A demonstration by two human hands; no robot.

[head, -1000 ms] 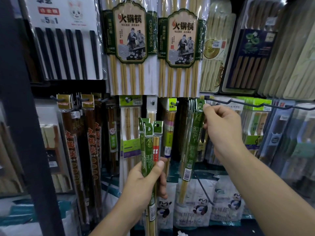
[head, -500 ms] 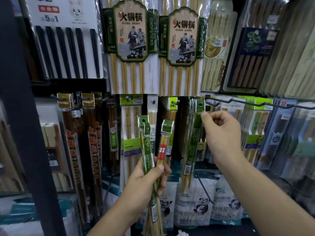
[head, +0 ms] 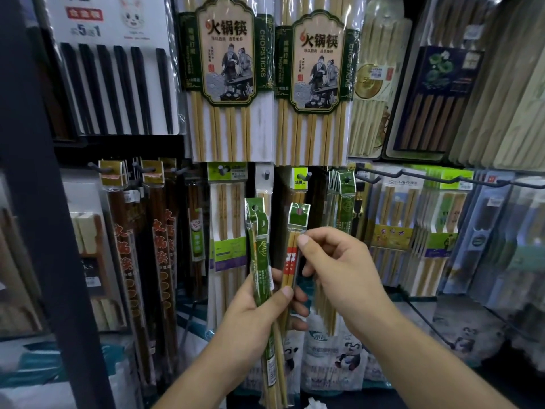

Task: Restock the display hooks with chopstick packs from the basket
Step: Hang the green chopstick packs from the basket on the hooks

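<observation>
A shop display wall is seen close up, filled from edge to edge with hanging goods. A dark upright post (head: 44,202) runs down the left side, slightly tilted in the wide-angle view. A black crossbar (head: 118,149) is set behind the upper row, and the backing there is dark. Long black wire hooks (head: 418,177) project from the wall at right — one bare along most of its length. Bagged goods printed with pandas (head: 339,358) are stacked along the bottom. The light is dim and cool, brighter toward the top right corner; neither floor nor window is shown.
</observation>
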